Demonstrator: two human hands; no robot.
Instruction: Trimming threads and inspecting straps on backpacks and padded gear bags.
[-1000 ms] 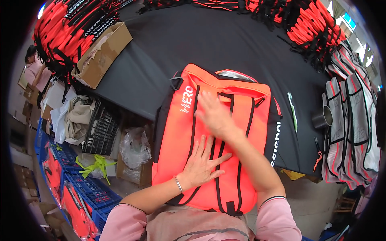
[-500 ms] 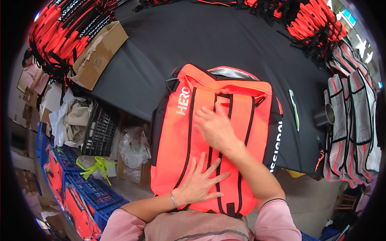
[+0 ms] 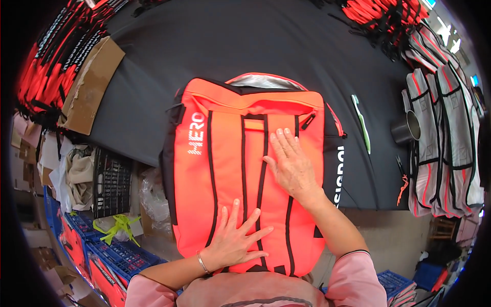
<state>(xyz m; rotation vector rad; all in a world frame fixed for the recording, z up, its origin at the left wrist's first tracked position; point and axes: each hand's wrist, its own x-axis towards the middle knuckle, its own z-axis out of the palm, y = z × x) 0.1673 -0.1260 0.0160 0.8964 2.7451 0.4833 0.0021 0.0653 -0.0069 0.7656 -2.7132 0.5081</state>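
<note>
A bright red-orange backpack [image 3: 225, 174] with black edging lies on the table, its strap side up and its lower end against my apron. Across the lower half of the straps, my left hand [image 3: 233, 236] rests flat with fingers spread. My right hand [image 3: 293, 166] lies on the upper part of the right strap, fingers stretched out and pressing on the fabric. Neither hand grips anything. At the top, the silvery lining [image 3: 263, 81] shows through an opening. A black zipper pull [image 3: 308, 121] sits near the upper right corner.
Right of the backpack are a green-and-white toothbrush [image 3: 361, 124], a metal cup [image 3: 407, 127] and grey padded panels [image 3: 445, 138]. A cardboard box [image 3: 94, 84] stands at left beside stacked red-black straps [image 3: 56, 66]. Below the table edge are a black crate [image 3: 111, 181] and blue crates [image 3: 120, 256].
My right hand has moved from the middle of the backpack onto its right strap. The left hand stays spread on the lower part. The view has shifted, so the backpack appears farther left.
</note>
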